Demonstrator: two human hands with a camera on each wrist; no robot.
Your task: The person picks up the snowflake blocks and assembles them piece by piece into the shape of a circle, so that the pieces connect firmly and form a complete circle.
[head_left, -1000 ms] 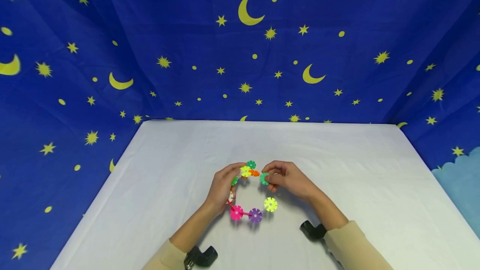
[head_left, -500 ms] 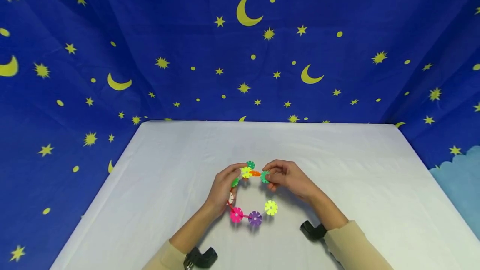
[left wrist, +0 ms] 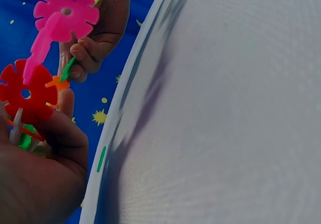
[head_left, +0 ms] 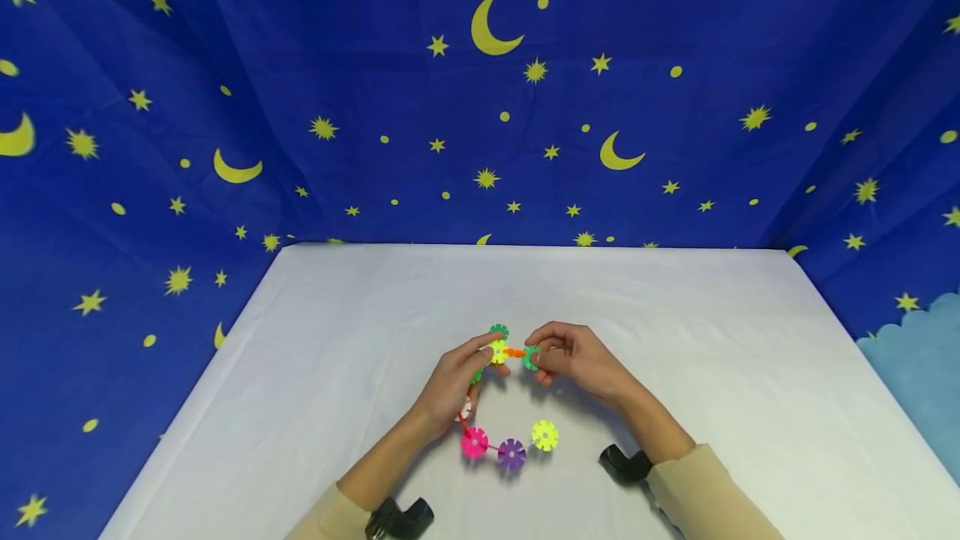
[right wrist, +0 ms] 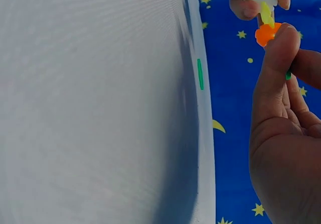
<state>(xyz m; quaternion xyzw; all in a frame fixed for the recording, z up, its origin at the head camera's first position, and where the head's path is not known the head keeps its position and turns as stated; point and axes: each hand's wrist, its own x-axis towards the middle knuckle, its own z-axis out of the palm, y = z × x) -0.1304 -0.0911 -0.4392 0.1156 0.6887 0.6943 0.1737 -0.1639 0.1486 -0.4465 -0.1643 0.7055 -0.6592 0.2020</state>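
Note:
A curved chain of notched plastic discs hangs from my left hand (head_left: 453,386), whose thumb and fingers grip it near a yellow disc (head_left: 498,352). Pink (head_left: 474,443), purple (head_left: 512,454) and another yellow disc (head_left: 545,435) form its near end. A red disc (left wrist: 26,91) shows close to the left palm in the left wrist view. My right hand (head_left: 573,357) pinches a green disc (head_left: 531,358) between thumb and index finger, its edge against the chain's orange disc (right wrist: 267,34). The right thumb partly covers that joint in the right wrist view.
A loose green disc (head_left: 498,331) lies on the white table (head_left: 360,315) beyond the left fingertips. Blue cloth with moons and stars (head_left: 375,65) hangs behind and beside the table. Black wrist-worn devices (head_left: 626,465) sit under both forearms.
The right hand's green disc and the orange disc have come together from a gap. The left hand has shifted slightly right, and the chain's near end has swung towards me.

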